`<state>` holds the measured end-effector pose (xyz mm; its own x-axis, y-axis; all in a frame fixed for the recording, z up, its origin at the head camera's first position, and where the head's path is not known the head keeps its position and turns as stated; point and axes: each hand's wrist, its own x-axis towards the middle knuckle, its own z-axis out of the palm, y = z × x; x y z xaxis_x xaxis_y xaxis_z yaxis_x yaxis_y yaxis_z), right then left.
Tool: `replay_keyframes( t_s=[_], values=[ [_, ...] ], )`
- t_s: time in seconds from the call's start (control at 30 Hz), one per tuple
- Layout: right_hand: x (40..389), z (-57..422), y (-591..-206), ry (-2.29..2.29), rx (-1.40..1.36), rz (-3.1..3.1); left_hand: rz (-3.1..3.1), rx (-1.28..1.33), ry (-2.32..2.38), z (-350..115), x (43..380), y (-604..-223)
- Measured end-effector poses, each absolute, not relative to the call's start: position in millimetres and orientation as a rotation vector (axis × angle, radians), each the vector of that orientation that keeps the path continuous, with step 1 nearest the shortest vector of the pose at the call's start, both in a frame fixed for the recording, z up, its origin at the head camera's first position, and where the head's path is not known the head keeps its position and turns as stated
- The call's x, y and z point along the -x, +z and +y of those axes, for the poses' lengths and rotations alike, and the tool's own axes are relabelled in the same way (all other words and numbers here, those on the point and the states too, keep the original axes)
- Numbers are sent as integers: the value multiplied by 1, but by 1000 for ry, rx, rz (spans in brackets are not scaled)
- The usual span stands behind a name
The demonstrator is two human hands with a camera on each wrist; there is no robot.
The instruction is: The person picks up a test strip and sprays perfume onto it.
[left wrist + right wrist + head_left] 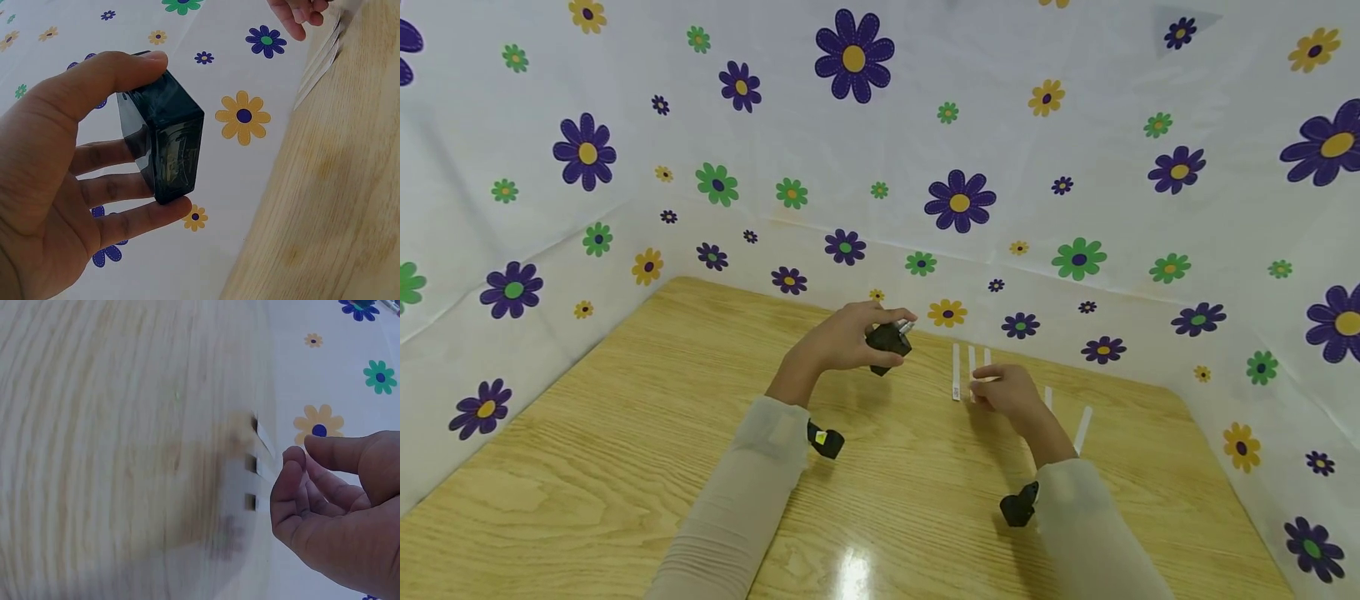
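A dark, angular glass bottle (887,340) with a silver spray nozzle (906,327) is gripped by my left hand (847,335), raised above the table. Seen from the left wrist, the bottle (175,134) is tilted, with the thumb across one side and the fingertips along another. My right hand (1011,393) hovers near several narrow white paper strips (957,375) lying towards the table's back edge. In the right wrist view its fingers (287,487) are loosely curled near the thumb, and nothing shows between them. Dark ends mark the strips (262,439) there.
Two more white strips (1082,430) lie farther right, partly behind the right forearm. A wood-grain table (625,450) spreads beneath both arms. White flower-printed sheeting (895,158) rises along its back and sides. Small black cameras (826,440) sit at both wrists.
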<state>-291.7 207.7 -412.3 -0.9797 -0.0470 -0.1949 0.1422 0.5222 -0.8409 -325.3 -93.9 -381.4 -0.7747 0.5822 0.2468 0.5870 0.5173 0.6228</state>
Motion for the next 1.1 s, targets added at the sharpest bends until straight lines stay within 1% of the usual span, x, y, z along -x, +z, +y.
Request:
replay_keyframes(
  t_s=[0.37,0.73,1.1],
  values=[
    [284,241,-406,-1374,-108,2615,-2747,1049,-1117,-94,326,-383],
    [273,273,-400,-1272,-33,2661,-2772,1043,-1108,-94,326,-384],
    [258,292,-399,-1261,-36,2626,-2781,1050,-1095,-94,325,-382]
  ],
)
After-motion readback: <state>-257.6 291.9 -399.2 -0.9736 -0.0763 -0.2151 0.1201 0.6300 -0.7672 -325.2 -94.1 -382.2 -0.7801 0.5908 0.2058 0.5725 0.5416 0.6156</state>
